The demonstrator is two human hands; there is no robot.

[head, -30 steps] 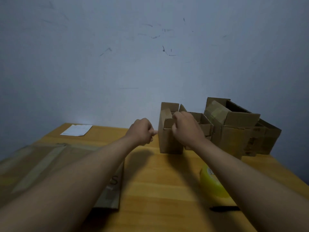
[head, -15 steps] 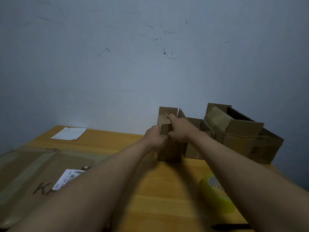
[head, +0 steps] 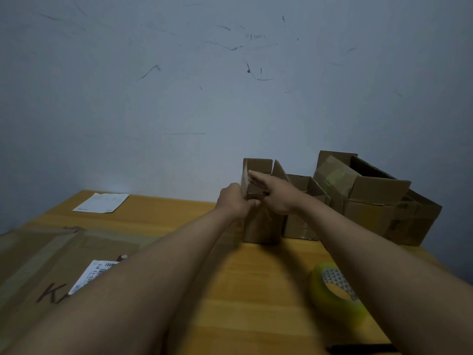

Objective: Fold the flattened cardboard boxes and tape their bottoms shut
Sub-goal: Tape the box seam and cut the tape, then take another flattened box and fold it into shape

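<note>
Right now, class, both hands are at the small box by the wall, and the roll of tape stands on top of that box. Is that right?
Not quite. The head view shows both hands, left hand and right hand, at the small box, but the roll of tape lies on the table, nearer the person, beside the right forearm.

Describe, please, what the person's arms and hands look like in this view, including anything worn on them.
Both forearms are bare up to the bottom edge of the picture: no sleeves show. The left hand and the right hand wear no gloves, and no watch, bracelet or ring can be seen. The dim light and some blur hide finer detail such as nails or small marks.
</note>
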